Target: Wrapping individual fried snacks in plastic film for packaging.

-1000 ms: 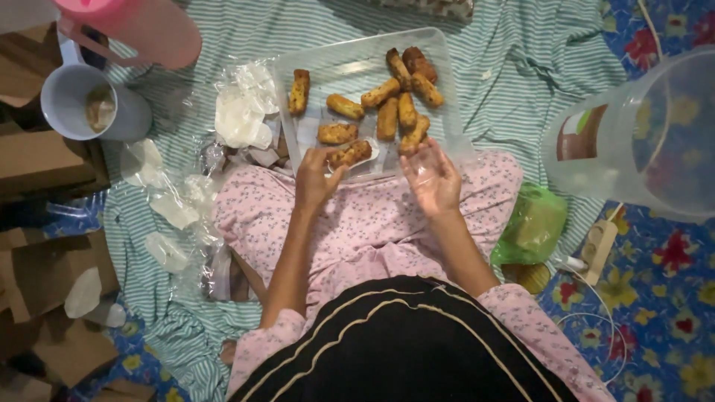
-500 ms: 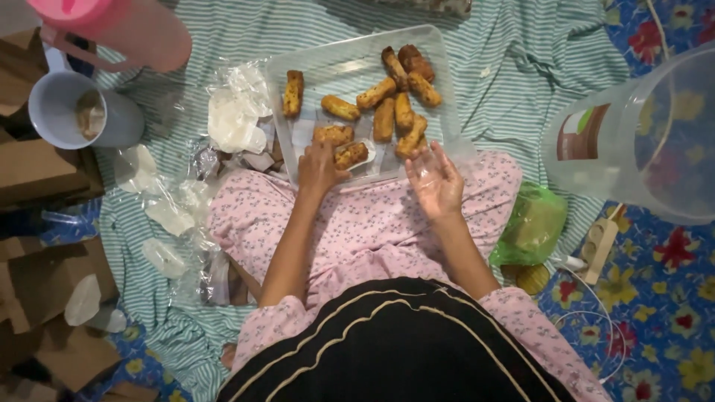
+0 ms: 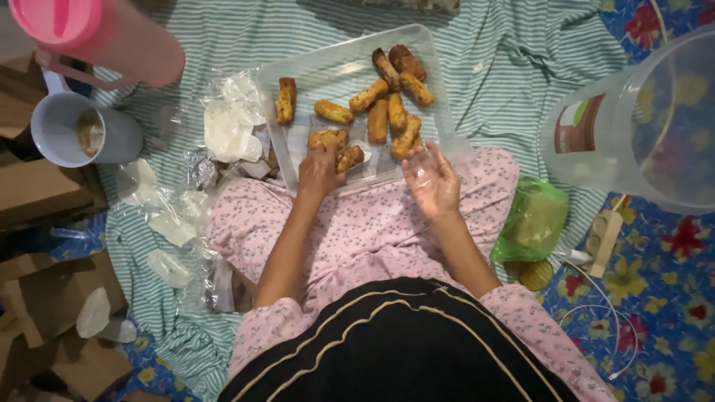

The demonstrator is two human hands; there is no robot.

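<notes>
Left hand [image 3: 319,170] has reached fritters [image 3: 339,147], hiding its fingertips.

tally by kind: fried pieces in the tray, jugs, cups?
Fried pieces in the tray: 10, one under the left hand
Jugs: 2, one pink, one clear
Cups: 1
Total: 13
</notes>
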